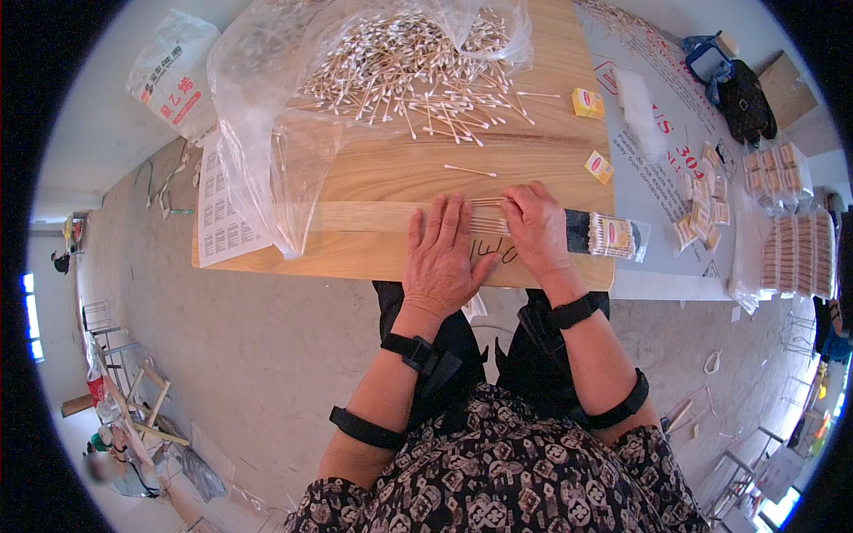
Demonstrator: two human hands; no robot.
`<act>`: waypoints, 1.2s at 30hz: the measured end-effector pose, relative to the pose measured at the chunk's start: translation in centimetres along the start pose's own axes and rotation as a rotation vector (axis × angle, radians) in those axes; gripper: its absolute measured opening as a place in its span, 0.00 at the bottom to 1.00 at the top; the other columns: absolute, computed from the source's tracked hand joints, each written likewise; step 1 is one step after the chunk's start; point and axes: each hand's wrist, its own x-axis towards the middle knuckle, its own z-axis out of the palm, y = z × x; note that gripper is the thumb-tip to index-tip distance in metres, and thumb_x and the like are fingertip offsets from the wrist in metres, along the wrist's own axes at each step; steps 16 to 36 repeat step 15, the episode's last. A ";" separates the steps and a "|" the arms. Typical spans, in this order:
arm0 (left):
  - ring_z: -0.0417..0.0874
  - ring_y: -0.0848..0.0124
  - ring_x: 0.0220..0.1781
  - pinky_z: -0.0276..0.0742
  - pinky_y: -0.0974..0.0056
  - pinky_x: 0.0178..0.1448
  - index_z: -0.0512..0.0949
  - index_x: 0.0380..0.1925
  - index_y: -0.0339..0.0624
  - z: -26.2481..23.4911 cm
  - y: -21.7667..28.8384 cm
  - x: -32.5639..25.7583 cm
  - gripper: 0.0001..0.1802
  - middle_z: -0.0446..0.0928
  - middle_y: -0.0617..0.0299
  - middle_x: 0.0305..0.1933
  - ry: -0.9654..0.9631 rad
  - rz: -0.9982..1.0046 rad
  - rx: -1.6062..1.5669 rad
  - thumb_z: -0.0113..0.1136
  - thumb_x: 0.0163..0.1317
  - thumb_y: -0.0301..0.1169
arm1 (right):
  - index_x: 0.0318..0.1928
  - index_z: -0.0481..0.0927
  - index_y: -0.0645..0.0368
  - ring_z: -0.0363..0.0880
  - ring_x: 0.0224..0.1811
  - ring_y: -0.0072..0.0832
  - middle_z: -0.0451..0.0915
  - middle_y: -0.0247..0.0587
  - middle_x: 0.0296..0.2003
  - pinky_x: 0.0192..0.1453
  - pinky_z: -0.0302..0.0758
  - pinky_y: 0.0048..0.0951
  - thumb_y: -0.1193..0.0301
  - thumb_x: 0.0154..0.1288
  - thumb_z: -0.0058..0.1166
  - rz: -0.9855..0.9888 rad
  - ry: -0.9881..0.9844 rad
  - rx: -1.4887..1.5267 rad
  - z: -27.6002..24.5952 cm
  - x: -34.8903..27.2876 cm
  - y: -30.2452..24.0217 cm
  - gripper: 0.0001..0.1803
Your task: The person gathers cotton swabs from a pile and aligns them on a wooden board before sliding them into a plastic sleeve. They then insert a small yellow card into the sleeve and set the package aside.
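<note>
A row of cotton swabs (489,216) lies side by side on the wooden table (382,182), between my two hands. My left hand (441,253) is flat, fingers stretched out, its fingertips at the left ends of the row. At the right ends, the fingers of my right hand (536,224) are curled and pinched together on the swabs; the exact grip is partly hidden. Just right of that hand, a clear packet of cotton swabs (611,236) with a yellow label rests on a dark strip (577,231). One loose cotton swab (470,171) lies beyond my hands.
A large heap of cotton swabs (409,67) spills from a clear plastic bag (258,151). Two small yellow boxes (587,103) sit near the table's right edge. On the grey-white board to the right are loose swab packets (702,209) and stacked bundles of packets (798,253).
</note>
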 end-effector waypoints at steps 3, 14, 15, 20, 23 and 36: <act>0.57 0.55 0.78 0.46 0.45 0.79 0.62 0.70 0.38 -0.1 0.0 0.1 0.45 0.60 0.52 0.75 -0.009 -0.001 0.003 0.55 0.62 0.57 | 0.35 0.79 0.60 0.79 0.36 0.51 0.76 0.49 0.32 0.39 0.77 0.49 0.72 0.61 0.58 -0.039 -0.004 0.026 -0.2 0.0 0.1 0.05; 0.49 0.43 0.79 0.41 0.44 0.80 0.52 0.73 0.31 0.6 -0.1 -0.3 0.54 0.47 0.42 0.79 0.061 -0.083 -0.029 0.55 0.60 0.62 | 0.35 0.80 0.58 0.79 0.35 0.51 0.76 0.48 0.31 0.38 0.77 0.48 0.72 0.60 0.58 -0.025 -0.016 0.061 -0.3 0.2 -0.1 0.04; 0.47 0.44 0.80 0.39 0.44 0.80 0.51 0.73 0.32 0.7 -0.1 -0.2 0.54 0.46 0.43 0.80 0.053 -0.099 -0.020 0.55 0.60 0.62 | 0.35 0.80 0.58 0.79 0.35 0.51 0.76 0.48 0.31 0.38 0.77 0.48 0.72 0.60 0.58 -0.024 -0.017 0.061 -0.3 0.1 -0.1 0.04; 0.47 0.44 0.80 0.39 0.44 0.80 0.51 0.73 0.32 0.7 -0.1 -0.2 0.54 0.46 0.43 0.80 0.053 -0.099 -0.020 0.55 0.60 0.62 | 0.35 0.80 0.58 0.79 0.35 0.51 0.76 0.48 0.31 0.38 0.77 0.48 0.72 0.60 0.58 -0.024 -0.017 0.061 -0.3 0.1 -0.1 0.04; 0.47 0.44 0.80 0.39 0.44 0.80 0.51 0.73 0.32 0.7 -0.1 -0.2 0.54 0.46 0.43 0.80 0.053 -0.099 -0.020 0.55 0.60 0.62 | 0.35 0.80 0.58 0.79 0.35 0.51 0.76 0.48 0.31 0.38 0.77 0.48 0.72 0.60 0.58 -0.024 -0.017 0.061 -0.3 0.1 -0.1 0.04; 0.47 0.44 0.80 0.39 0.44 0.80 0.51 0.73 0.32 0.7 -0.1 -0.2 0.54 0.46 0.43 0.80 0.053 -0.099 -0.020 0.55 0.60 0.62 | 0.35 0.80 0.58 0.79 0.35 0.51 0.76 0.48 0.31 0.38 0.77 0.48 0.72 0.60 0.58 -0.024 -0.017 0.061 -0.3 0.1 -0.1 0.04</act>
